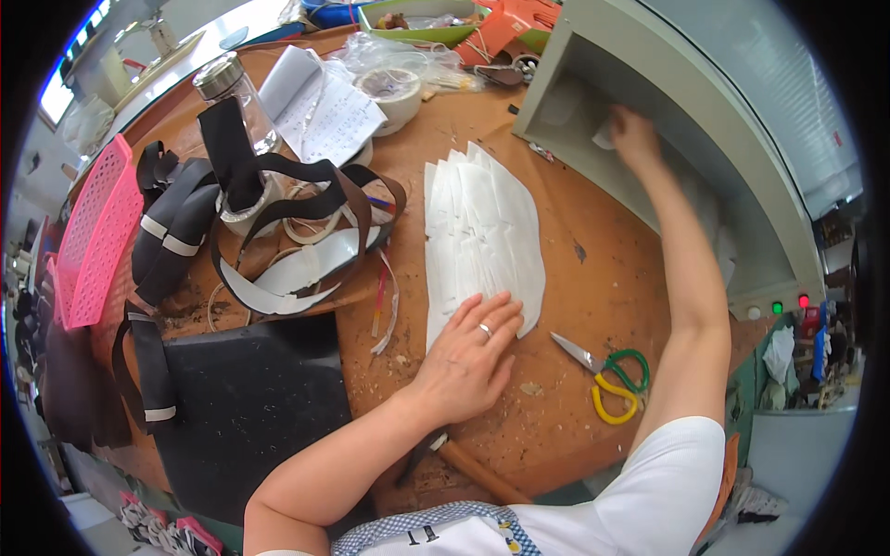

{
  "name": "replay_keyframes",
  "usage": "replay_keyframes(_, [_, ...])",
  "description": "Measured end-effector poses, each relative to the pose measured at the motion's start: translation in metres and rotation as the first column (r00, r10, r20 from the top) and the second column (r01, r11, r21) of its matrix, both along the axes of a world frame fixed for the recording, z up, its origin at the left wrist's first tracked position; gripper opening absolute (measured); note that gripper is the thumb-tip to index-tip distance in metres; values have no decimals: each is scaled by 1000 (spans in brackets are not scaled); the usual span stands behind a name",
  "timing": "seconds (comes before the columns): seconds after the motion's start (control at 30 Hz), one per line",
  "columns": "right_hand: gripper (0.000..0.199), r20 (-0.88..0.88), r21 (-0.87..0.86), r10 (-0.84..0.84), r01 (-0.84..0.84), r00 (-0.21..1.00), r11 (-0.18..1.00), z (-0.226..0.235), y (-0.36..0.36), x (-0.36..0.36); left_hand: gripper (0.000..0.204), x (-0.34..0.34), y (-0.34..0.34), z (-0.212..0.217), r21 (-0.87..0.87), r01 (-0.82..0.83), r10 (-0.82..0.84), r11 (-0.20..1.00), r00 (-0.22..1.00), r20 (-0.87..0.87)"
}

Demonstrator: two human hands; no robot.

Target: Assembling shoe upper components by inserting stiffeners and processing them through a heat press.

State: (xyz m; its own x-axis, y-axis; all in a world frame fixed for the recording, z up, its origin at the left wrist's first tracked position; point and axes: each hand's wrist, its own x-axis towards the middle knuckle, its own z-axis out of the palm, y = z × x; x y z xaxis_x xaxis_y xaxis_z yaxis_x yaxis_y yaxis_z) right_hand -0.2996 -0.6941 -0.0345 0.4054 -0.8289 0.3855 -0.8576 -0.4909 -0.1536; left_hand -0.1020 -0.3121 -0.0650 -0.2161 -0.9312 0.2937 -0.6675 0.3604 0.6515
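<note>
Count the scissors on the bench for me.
1: the scissors, green and yellow handles, lie on the wooden bench right of the left hand. Others may hide under clutter.

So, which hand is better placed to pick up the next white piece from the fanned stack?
Probably the left hand: it lies flat on the stack of white pieces. The right hand is far off, inside the grey machine opening, touching a white piece there.
</note>
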Motion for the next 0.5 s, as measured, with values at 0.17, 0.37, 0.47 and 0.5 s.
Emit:
replay_keyframes(0.17, [16, 85, -47, 662, -661, 745, 749, 7, 191, 12, 34, 0, -5, -3, -145, -44, 24, 988, 990, -138])
replay_keyframes(0.37, [18, -151, -110, 648, -664, 746, 739, -12, 263, -4, 29, 0, -5, -9, -179, -24, -8, 984, 985, -175])
replay_keyframes(0.47, [18, -169, -106, 659, -679, 733, 727, -19, 259, -10, 29, -1, -6, -12, -183, -14, -16, 983, 987, -163])
replay_keyframes(0.5, [19, -217, -114, 677, -707, 703, 697, -20, 256, -10, 28, 0, -6, -12, -201, -17, -17, 980, 986, -166])
